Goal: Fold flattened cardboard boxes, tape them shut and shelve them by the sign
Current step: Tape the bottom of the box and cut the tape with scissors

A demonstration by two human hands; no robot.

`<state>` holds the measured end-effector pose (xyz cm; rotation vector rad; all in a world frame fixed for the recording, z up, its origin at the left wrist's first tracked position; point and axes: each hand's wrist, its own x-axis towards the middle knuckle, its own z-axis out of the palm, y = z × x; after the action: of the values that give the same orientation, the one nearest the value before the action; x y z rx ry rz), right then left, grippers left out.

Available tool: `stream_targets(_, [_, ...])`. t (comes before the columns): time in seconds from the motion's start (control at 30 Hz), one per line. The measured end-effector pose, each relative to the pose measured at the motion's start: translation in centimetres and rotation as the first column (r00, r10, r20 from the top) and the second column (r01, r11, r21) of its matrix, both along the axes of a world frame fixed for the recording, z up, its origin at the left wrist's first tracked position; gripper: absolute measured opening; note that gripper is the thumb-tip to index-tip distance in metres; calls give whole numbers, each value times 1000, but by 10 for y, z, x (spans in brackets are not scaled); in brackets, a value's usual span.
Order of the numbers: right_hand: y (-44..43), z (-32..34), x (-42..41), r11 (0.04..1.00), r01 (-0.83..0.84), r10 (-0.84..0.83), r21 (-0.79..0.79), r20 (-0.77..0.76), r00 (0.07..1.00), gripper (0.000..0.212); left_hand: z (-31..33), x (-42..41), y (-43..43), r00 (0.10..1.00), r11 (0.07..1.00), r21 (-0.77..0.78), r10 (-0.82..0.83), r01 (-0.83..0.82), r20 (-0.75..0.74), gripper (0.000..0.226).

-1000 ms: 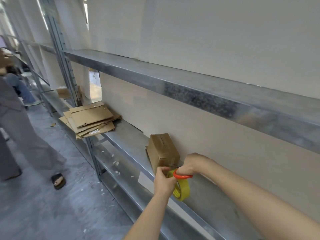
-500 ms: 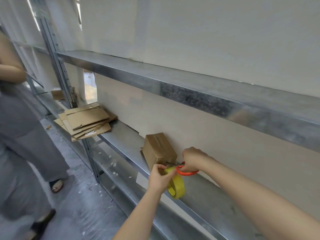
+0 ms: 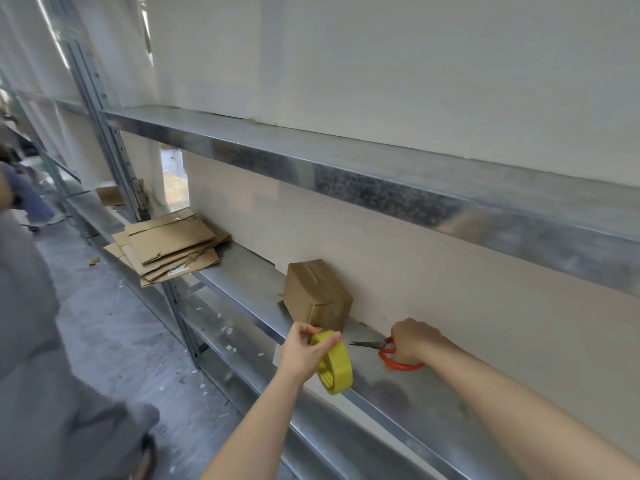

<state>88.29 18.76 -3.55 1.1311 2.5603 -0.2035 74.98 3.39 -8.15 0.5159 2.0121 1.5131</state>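
So, one folded brown cardboard box (image 3: 317,294) is parked on the lower galvanised metal shelf (image 3: 249,271), pushed right up against the beige back panel (image 3: 415,271). Its long axis is laid along the run of the shelf, with the top seam going the same way and one end face turned towards the hands.

The left hand (image 3: 304,351) is brought in from below with the forearm angled up. Its fingers (image 3: 306,332) and thumb are curled over the top of a roll of yellow tape (image 3: 334,363), which is gripped on edge just in front of the box's near end, out over the shelf's front lip.

The right hand (image 3: 414,342) is set down on the shelf, to the right of the box and near it. Its fingers are wrapped into the loops of the orange-handled scissors (image 3: 388,351). The blades are pointed left towards the tape roll and kept low over the shelf.

Count-wise: one made-up box, one tape roll, one pair of scissors, two hands. A stack of flattened brown cardboard boxes (image 3: 169,244) is left further along the same shelf, well apart from the box. It's several sheets, but the exact number can't be told.

A person in grey clothes (image 3: 34,341) is caught blurred at the left edge, on the grey floor (image 3: 114,334), which is littered with small pale scraps.
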Motion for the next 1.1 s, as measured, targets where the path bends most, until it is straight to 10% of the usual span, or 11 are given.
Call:
stream_targets(0.23, [-5, -21, 17, 999, 23, -17, -47, 115, 993, 49, -1, -9, -10, 999, 1000, 24, -2, 1, 41, 50])
stream_targets(0.4, [-13, 10, -13, 998, -63, 69, 29, -337, 939, 22, 9, -29, -26, 999, 997, 69, -21, 18, 50, 71])
stream_targets(0.53, [-27, 35, -54, 965, -251, 249, 78, -573, 780, 40, 23, -41, -47, 994, 991, 119, -66, 56, 84, 62])
stream_targets(1.1, [-16, 6, -119, 816, -543, 573, 196, -157, 804, 17, 49, -106, -84, 996, 975, 220, 5, -25, 90, 40])
